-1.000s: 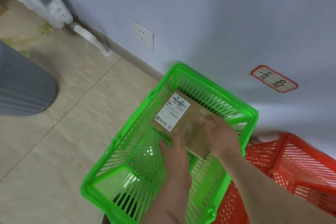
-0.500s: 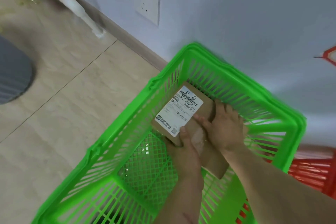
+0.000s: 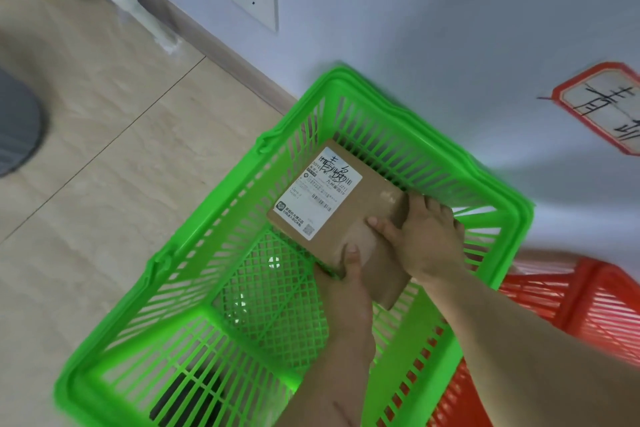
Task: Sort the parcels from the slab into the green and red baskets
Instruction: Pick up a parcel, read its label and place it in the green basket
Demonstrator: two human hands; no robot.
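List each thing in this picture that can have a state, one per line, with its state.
Brown parcel: inside the green basket, label up, gripped by both hands.
Green basket: on the floor, holding only that parcel.
Red basket: beside the green one, contents hidden.
Left hand: gripping the parcel's near edge.
Right hand: gripping the parcel's right side.

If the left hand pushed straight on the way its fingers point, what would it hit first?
The left hand already grips the parcel, so it meets that at once. Pushed on together, the parcel would likely reach the far wall of the green basket; depth is unclear.
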